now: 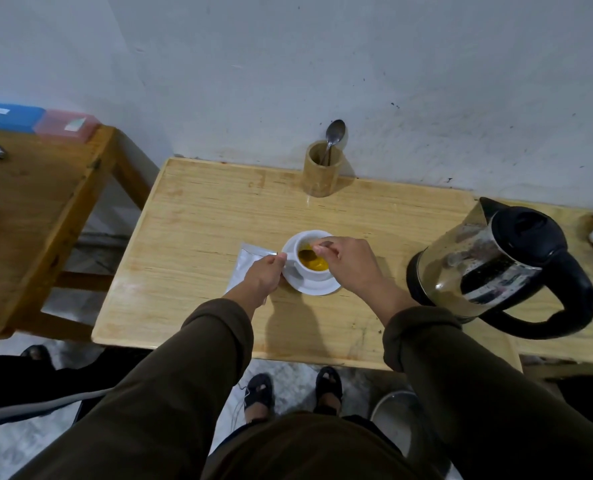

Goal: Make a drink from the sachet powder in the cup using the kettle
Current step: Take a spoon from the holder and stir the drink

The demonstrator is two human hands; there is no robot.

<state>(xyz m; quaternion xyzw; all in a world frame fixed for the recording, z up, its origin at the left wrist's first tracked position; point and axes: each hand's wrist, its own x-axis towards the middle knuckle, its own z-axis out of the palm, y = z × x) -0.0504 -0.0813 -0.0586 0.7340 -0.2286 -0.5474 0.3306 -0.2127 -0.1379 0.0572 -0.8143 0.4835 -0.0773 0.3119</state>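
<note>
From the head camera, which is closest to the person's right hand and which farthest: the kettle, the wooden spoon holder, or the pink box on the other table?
Measured from the right hand, which is over the cup:
1. Kettle, just to its right on the same table.
2. Wooden spoon holder, behind it by the wall.
3. Pink box, far left on the other table.
</note>
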